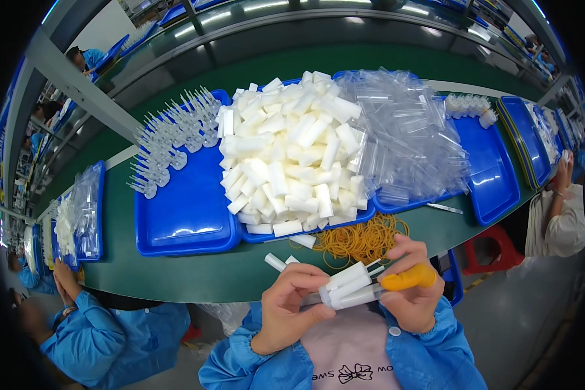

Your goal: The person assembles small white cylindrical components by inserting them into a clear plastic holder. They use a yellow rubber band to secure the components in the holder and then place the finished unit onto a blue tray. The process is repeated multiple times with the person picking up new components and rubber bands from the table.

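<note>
White foam-like pieces: held in a bundle with clear plastic, in front of the chest, seen over the near table edge; long axis roughly sideways, right end slightly higher.
Left-hand grip: left hand closed on the bundle's left end, thumb below, fingers above, gap only as wide as the bundle.
Right-hand grip: right hand at the bundle's right end, thumb and yellow-covered finger close together beside it; pinching or just touching, cannot tell. Other fingers bent, raised off the bundle.
Thin white stick: juts past the bundle's upper right, near the right fingers.
Loose whites: a few pieces on the table just beyond the left hand.
Rubber bands: yellow-brown heap, just beyond the hands, at the trays' front edge.
Foam pile: middle blue tray, heaped above the rim.
Clear plastic pile: right of foam, overhanging its tray rim.
Left blue tray: clear stemmed parts at back and left; front floor shows blue.
Right blue tray: small whitish parts at far end.
Open room: green tabletop strip between left tray and near edge; tray fronts bound reach ahead.
Sides: blue-sleeved co-worker left, red stool right; both well apart from the hands.
</note>
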### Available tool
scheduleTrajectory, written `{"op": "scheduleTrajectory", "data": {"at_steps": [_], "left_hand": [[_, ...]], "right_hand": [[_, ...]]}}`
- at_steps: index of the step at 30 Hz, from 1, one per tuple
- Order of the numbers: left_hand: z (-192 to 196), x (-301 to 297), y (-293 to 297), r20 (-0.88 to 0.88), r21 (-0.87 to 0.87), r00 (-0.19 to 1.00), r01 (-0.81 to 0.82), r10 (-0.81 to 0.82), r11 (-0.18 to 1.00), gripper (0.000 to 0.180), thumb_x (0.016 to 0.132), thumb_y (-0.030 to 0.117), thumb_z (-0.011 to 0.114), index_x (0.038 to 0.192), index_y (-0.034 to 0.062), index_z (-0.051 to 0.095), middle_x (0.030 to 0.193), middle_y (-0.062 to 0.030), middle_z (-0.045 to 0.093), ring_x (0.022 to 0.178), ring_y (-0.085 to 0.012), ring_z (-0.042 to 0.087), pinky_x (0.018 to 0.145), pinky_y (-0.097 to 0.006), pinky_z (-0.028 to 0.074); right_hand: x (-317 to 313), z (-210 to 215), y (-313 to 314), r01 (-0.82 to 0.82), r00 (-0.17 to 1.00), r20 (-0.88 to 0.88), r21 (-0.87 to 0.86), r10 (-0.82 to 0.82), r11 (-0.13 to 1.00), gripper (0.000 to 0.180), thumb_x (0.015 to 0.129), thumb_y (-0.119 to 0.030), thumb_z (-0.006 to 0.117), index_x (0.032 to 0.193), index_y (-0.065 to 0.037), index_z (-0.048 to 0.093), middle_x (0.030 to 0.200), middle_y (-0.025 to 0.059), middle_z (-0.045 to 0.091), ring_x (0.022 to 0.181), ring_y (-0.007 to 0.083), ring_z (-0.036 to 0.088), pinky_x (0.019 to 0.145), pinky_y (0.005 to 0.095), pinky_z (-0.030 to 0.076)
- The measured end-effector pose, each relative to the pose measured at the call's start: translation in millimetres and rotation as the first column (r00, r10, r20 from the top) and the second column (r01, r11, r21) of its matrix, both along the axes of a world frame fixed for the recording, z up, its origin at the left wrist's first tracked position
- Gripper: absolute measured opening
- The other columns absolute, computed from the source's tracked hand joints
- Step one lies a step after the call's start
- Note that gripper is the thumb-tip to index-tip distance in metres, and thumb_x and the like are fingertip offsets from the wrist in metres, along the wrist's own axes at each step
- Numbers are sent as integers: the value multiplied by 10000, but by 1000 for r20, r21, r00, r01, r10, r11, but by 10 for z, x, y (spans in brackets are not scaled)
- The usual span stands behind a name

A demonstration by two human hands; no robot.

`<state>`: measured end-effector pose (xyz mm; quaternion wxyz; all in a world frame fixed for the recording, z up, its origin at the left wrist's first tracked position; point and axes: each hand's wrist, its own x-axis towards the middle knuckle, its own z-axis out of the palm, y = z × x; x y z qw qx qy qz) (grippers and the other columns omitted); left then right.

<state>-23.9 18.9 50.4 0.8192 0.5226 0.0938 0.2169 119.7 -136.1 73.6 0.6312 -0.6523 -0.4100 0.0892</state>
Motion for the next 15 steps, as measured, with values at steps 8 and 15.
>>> {"op": "scheduleTrajectory", "data": {"at_steps": [8,15], "left_hand": [[56,-17,-74,-38,81,995,-85,89,993,432,664,91,825,1013,-3,589,1101,-124,514,986,-186,548,874,-322,452],[-73,28,60,10,-177,995,-98,101,979,385,757,-39,707,1103,-32,536,1145,-115,498,1067,-192,542,942,-329,447]], "right_hand": [[-87,44,46,1,1000,-14,27,0,1000,202,638,-64,753,828,-66,685,882,37,644,988,246,535,973,487,336],[397,90,249,29,996,80,-53,-24,998,330,683,-68,707,1001,-11,638,984,109,605,978,275,549,862,356,438]]}}
